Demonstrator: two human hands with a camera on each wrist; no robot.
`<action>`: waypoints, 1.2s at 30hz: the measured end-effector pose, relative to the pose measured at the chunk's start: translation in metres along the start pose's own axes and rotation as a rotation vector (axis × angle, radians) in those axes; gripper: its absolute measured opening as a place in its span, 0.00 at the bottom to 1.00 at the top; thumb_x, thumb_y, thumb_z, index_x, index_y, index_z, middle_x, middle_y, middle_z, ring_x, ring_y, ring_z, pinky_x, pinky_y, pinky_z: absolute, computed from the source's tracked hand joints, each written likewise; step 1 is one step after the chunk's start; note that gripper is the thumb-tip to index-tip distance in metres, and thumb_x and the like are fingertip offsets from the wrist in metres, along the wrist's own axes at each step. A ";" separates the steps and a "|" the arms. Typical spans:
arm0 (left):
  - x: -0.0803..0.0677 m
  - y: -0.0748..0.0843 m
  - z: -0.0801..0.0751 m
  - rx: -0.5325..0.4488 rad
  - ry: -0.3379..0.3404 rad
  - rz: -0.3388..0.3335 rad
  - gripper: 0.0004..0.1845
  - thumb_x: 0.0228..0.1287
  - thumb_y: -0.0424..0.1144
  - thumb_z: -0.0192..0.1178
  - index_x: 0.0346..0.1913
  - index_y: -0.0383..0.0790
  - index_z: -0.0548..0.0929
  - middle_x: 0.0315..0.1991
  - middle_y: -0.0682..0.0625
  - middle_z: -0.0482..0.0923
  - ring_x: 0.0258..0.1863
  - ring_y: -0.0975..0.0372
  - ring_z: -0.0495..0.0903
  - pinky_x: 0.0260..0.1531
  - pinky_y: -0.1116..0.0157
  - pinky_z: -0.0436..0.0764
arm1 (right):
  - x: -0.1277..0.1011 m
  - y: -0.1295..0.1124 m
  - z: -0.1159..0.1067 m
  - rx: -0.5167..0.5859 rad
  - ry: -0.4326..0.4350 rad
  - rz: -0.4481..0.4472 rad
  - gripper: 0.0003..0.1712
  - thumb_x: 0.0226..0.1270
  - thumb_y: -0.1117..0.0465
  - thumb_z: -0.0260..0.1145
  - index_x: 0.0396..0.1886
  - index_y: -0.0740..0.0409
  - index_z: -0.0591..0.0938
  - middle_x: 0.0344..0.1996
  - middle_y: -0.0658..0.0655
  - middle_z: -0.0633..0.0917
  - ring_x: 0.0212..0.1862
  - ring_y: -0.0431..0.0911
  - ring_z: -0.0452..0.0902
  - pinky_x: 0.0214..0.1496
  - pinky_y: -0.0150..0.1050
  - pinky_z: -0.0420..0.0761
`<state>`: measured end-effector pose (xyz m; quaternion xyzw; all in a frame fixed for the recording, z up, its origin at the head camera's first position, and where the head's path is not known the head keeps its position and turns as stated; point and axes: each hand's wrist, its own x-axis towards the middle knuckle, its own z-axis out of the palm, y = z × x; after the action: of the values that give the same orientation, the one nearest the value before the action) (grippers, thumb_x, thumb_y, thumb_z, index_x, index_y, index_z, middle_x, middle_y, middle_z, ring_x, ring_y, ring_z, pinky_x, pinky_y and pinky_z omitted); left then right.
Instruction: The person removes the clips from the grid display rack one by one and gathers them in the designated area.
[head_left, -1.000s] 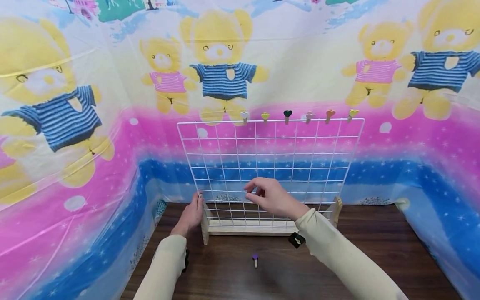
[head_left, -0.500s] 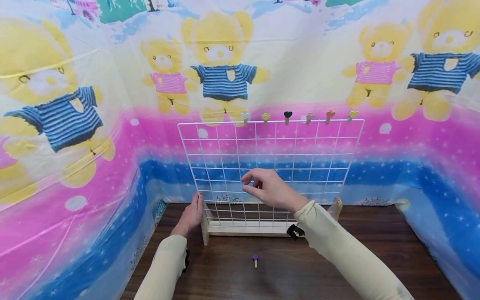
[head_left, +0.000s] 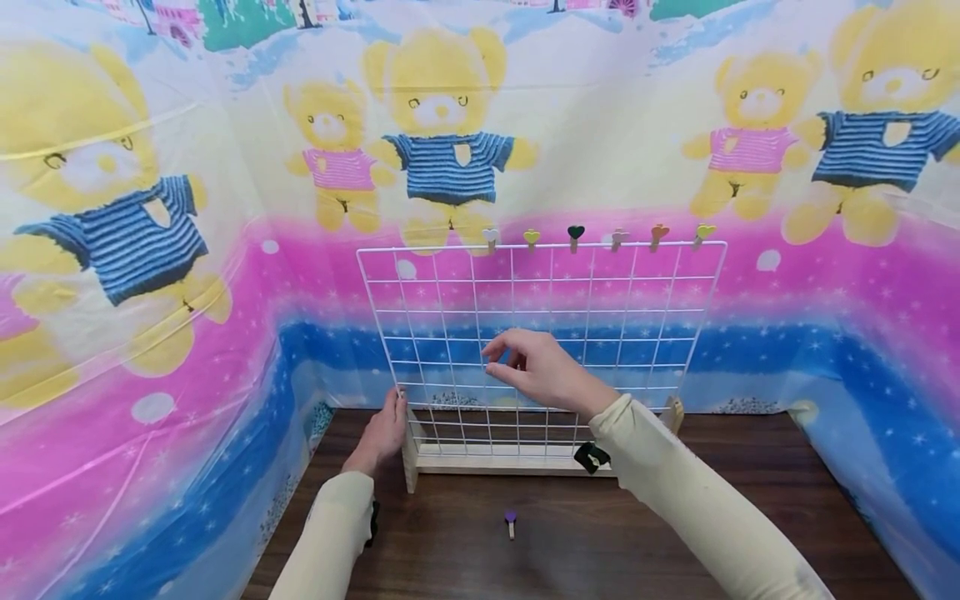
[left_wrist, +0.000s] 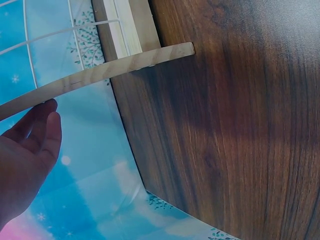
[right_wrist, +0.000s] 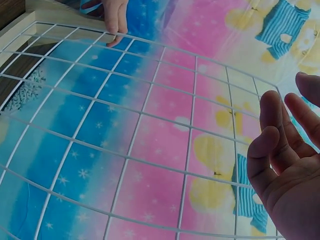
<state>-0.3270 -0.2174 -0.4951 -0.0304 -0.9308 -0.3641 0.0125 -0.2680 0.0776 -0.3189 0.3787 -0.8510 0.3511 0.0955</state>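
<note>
A white wire grid rack (head_left: 532, 311) stands upright in a pale wooden stand (head_left: 495, 458). At the stand's left post my left hand (head_left: 382, 429) touches the wood with its fingertips. The left wrist view shows these fingers fairly straight against the wooden side piece (left_wrist: 95, 75). My right hand (head_left: 536, 367) hovers before the middle of the grid, fingers loosely bent, thumb and forefinger apart, nothing between them. Heart-topped clothespins in several colours, among them a dark green clothespin (head_left: 575, 237), stand along the top wire. A purple heart clothespin (head_left: 511, 525) lies on the table in front.
The dark wood-grain table (head_left: 450, 550) lies under the stand. A patterned cloth (head_left: 615, 125) with printed bears hangs behind and along both sides. A dark strap piece (head_left: 592, 457) is at the right wrist.
My right hand has risen slightly in front of the grid, its fingers still loosely bent. The left hand stays at the post. The view has tilted up a little.
</note>
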 end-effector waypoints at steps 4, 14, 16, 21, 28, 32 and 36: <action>0.000 0.000 0.001 0.000 0.000 -0.006 0.27 0.78 0.51 0.25 0.73 0.43 0.50 0.65 0.31 0.63 0.61 0.40 0.66 0.55 0.43 0.66 | 0.002 -0.001 -0.002 0.005 0.003 0.006 0.11 0.67 0.59 0.64 0.47 0.55 0.81 0.37 0.47 0.81 0.28 0.38 0.74 0.29 0.35 0.76; 0.000 0.000 0.001 0.001 0.007 -0.002 0.26 0.78 0.49 0.26 0.72 0.43 0.51 0.63 0.31 0.64 0.59 0.41 0.69 0.52 0.43 0.68 | 0.006 0.001 -0.006 0.007 0.001 -0.002 0.10 0.69 0.59 0.62 0.48 0.54 0.81 0.33 0.45 0.81 0.27 0.39 0.74 0.27 0.36 0.75; 0.000 0.000 0.001 0.004 0.011 0.000 0.26 0.78 0.49 0.26 0.72 0.43 0.52 0.62 0.31 0.66 0.57 0.41 0.70 0.51 0.44 0.69 | 0.007 0.000 -0.007 0.004 0.000 0.001 0.10 0.69 0.58 0.62 0.48 0.54 0.81 0.34 0.45 0.81 0.27 0.39 0.74 0.27 0.36 0.75; 0.000 0.000 0.001 0.005 0.015 0.006 0.26 0.78 0.49 0.26 0.72 0.43 0.52 0.61 0.31 0.68 0.55 0.41 0.72 0.48 0.45 0.70 | 0.011 -0.002 -0.009 0.001 -0.002 0.020 0.10 0.68 0.58 0.62 0.47 0.54 0.81 0.35 0.47 0.81 0.27 0.40 0.74 0.28 0.36 0.76; 0.001 0.000 0.000 -0.009 0.009 -0.001 0.26 0.78 0.49 0.26 0.73 0.43 0.51 0.64 0.31 0.64 0.60 0.40 0.67 0.54 0.43 0.67 | 0.019 0.000 -0.012 -0.020 0.007 0.027 0.11 0.68 0.58 0.63 0.48 0.55 0.81 0.37 0.48 0.81 0.28 0.40 0.74 0.31 0.35 0.77; 0.001 -0.001 0.000 -0.007 0.002 -0.007 0.27 0.78 0.50 0.26 0.73 0.42 0.49 0.64 0.31 0.63 0.60 0.40 0.66 0.54 0.43 0.67 | 0.022 0.001 -0.014 -0.003 0.018 0.017 0.11 0.67 0.59 0.64 0.47 0.56 0.81 0.38 0.50 0.81 0.29 0.40 0.75 0.32 0.35 0.78; 0.001 -0.002 0.000 0.011 0.010 0.000 0.28 0.78 0.51 0.25 0.73 0.41 0.49 0.55 0.31 0.71 0.54 0.43 0.72 0.47 0.46 0.70 | 0.027 0.001 -0.017 0.010 0.014 0.015 0.11 0.68 0.60 0.63 0.47 0.57 0.81 0.38 0.50 0.81 0.31 0.41 0.76 0.33 0.36 0.78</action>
<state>-0.3279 -0.2187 -0.4966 -0.0286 -0.9328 -0.3589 0.0175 -0.2886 0.0737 -0.2956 0.3703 -0.8513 0.3589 0.0970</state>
